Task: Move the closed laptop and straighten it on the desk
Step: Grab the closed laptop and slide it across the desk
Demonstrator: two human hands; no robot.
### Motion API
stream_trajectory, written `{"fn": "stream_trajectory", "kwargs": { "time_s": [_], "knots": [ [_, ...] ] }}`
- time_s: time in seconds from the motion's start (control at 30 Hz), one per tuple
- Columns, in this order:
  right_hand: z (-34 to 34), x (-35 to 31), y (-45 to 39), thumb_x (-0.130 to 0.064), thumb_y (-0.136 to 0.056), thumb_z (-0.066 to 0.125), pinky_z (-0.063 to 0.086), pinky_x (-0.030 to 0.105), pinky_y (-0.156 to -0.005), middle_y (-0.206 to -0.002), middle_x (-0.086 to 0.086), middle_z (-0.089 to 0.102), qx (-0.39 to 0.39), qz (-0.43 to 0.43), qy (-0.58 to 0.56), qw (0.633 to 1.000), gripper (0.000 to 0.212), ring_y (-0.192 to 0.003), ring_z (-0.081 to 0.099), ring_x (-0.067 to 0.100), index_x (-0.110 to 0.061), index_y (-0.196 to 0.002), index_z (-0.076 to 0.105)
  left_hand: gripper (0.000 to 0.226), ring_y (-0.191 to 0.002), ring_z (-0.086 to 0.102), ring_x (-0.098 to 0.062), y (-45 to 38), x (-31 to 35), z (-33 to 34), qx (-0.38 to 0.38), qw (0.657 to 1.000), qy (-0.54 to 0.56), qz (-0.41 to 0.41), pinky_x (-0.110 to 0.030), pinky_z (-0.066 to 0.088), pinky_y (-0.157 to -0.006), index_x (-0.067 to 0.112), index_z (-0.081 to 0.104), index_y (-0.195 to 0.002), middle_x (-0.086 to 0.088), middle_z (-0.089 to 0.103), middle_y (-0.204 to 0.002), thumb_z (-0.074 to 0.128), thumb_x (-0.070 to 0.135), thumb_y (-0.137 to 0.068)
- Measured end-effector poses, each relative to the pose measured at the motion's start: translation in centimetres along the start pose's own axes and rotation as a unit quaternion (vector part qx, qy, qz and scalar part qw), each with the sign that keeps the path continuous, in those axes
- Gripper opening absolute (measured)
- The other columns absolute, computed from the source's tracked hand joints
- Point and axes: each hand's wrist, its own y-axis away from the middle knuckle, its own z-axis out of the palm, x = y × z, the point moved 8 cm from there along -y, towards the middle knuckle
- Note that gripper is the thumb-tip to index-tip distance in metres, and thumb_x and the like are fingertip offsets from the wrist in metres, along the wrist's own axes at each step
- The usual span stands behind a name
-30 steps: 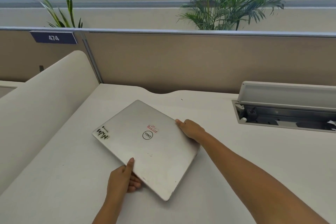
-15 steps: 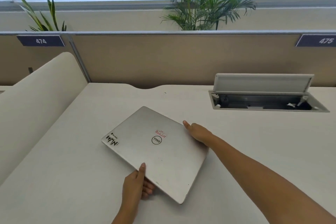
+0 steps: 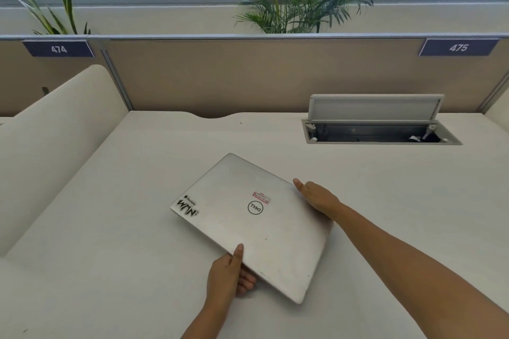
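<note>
A closed silver laptop (image 3: pixel 248 228) with stickers on its lid sits askew over the middle of the white desk (image 3: pixel 110 256), one corner pointing away from me. My left hand (image 3: pixel 228 274) grips its near-left edge, thumb on the lid and fingers underneath. My right hand (image 3: pixel 316 197) holds the far-right edge, thumb on top. Whether the laptop rests on the desk or is lifted slightly I cannot tell.
An open cable tray (image 3: pixel 380 133) with its flap raised is set into the desk at the back right. A curved cream side panel (image 3: pixel 55 140) borders the desk on the left. A beige partition (image 3: pixel 248 74) with number plates 474 and 475 runs along the back.
The laptop, held by both hands, has shifted rightward toward the desk's middle. The view has also swung right, bringing the 475 plate into sight.
</note>
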Motion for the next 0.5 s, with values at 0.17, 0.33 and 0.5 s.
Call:
{"fn": "stream_trajectory", "kwargs": {
  "time_s": [0.17,0.33,0.5],
  "knots": [
    [-0.2,1.3,1.6,-0.073,-0.084,0.013,0.033,0.034,-0.079,-0.113,0.012,0.061,0.016,0.008,-0.022,1.0,0.084,-0.089,0.052,0.022,-0.004,-0.106,0.056,0.045,-0.033,0.058,-0.013,1.2,-0.8,0.8,-0.027,1.0,-0.007,-0.012,-0.019,0.046,-0.034,0.002,0.057,-0.067,-0.004,0.066,-0.04,0.048,0.039,-0.092],
    [-0.2,1.9,2.4,-0.072,-0.084,0.008,0.028,0.035,-0.082,-0.126,0.01,0.057,0.027,0.013,-0.031,0.999,0.086,-0.109,0.051,0.027,-0.008,-0.119,0.053,0.046,-0.035,0.06,-0.015,1.8,-1.5,1.0,-0.049,0.998,-0.018,-0.029,-0.019,0.047,-0.035,0.005,0.055,-0.064,-0.006,0.068,-0.044,0.049,0.041,-0.091],
    [-0.1,1.8,2.6,-0.065,-0.089,0.009,0.031,0.036,-0.09,-0.131,0.01,0.054,0.031,0.004,-0.036,0.999,0.079,-0.119,0.049,0.028,-0.007,-0.122,0.051,0.045,-0.037,0.063,-0.015,2.0,-1.6,0.9,-0.064,0.996,-0.015,-0.052,-0.017,0.046,-0.034,0.007,0.057,-0.062,-0.007,0.07,-0.048,0.049,0.041,-0.091]
  ]
}}
